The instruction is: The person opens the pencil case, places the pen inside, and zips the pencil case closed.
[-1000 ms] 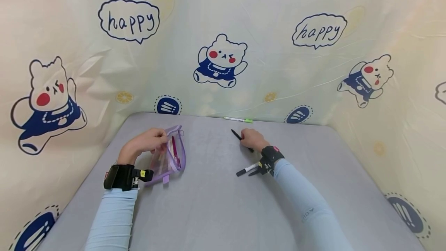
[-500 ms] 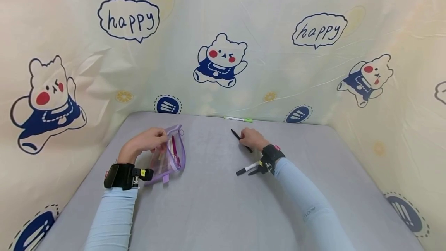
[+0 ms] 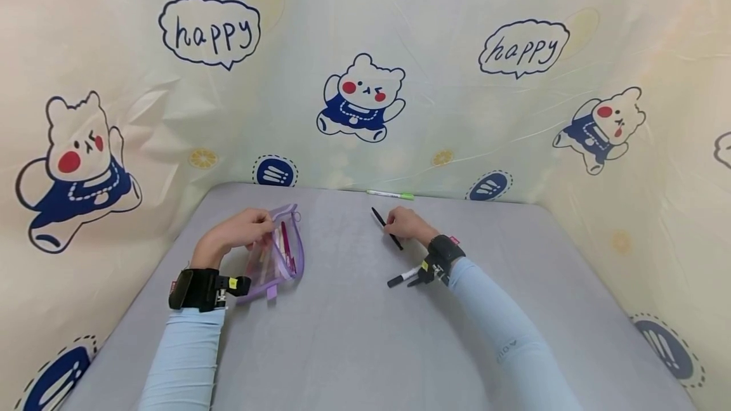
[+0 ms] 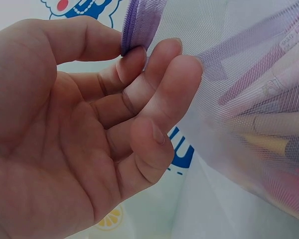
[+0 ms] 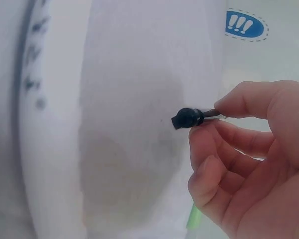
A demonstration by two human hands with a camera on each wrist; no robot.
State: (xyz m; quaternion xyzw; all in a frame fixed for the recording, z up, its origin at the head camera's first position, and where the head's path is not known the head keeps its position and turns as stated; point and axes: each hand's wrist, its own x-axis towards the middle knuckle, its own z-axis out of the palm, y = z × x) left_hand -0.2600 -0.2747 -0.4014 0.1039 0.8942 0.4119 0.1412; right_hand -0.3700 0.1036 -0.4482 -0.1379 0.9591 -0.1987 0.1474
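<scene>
My left hand (image 3: 242, 232) pinches the purple zipper edge of a see-through mesh pencil case (image 3: 268, 278) between thumb and fingers. Inside the case several pens show, a dark red one (image 3: 286, 243) among them; in the left wrist view the mesh (image 4: 249, 99) blurs them. On the right, my right hand (image 3: 407, 224) pinches a black pen (image 3: 377, 216) near its middle. The right wrist view shows that black pen (image 5: 187, 118) end-on between thumb and fingers. Below the right wrist lie a white marker with a black cap (image 3: 400, 278) and a dark pen (image 3: 415, 282), partly hidden by the wrist camera.
A green-and-white marker (image 3: 391, 195) lies at the table's back edge, against the printed curtain (image 3: 365, 163). Grey cloth covers the table (image 3: 331, 335). Curtain walls stand at the back and both sides.
The right hand has shifted slightly left, carrying the black pen with it. The left hand and the pencil case have stayed in place.
</scene>
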